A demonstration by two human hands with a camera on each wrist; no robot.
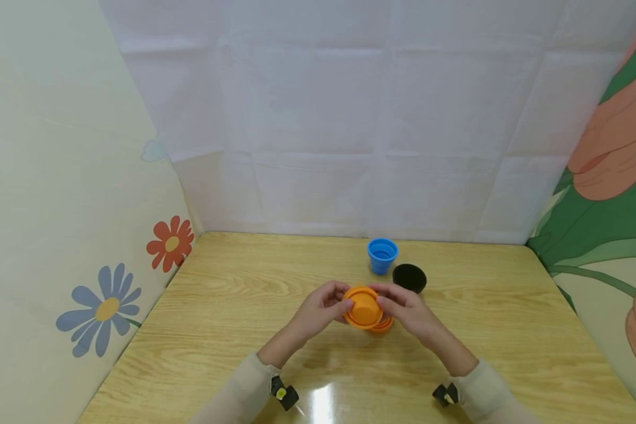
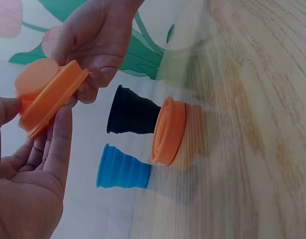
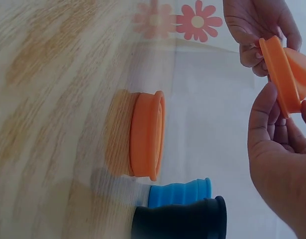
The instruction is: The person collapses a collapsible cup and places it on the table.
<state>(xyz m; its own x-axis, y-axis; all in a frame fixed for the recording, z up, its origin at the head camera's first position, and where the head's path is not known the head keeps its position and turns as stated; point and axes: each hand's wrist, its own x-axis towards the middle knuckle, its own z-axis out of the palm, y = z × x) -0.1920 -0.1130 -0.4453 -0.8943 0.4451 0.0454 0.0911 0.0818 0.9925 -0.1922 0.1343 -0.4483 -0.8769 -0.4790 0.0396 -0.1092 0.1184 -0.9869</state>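
Both hands hold an orange collapsible cup (image 1: 364, 308) above the table, its base bulging out past the wide rim. My left hand (image 1: 320, 310) pinches its left edge between thumb and fingers; my right hand (image 1: 407, 309) pinches the opposite edge the same way. Below it, a second orange collapsible cup (image 3: 147, 135) lies flattened on the wood, mostly covered by the held one in the head view. Farther back stand a blue collapsible cup (image 1: 382, 255) and a black cup (image 1: 409, 277), both extended with their mouths up.
The wood-grain table (image 1: 233, 294) ends at a white cloth backdrop (image 1: 307, 147). Flower-printed cloth hangs along the left and right sides. The black cup stands just beyond my right hand, with the blue cup behind it to the left.
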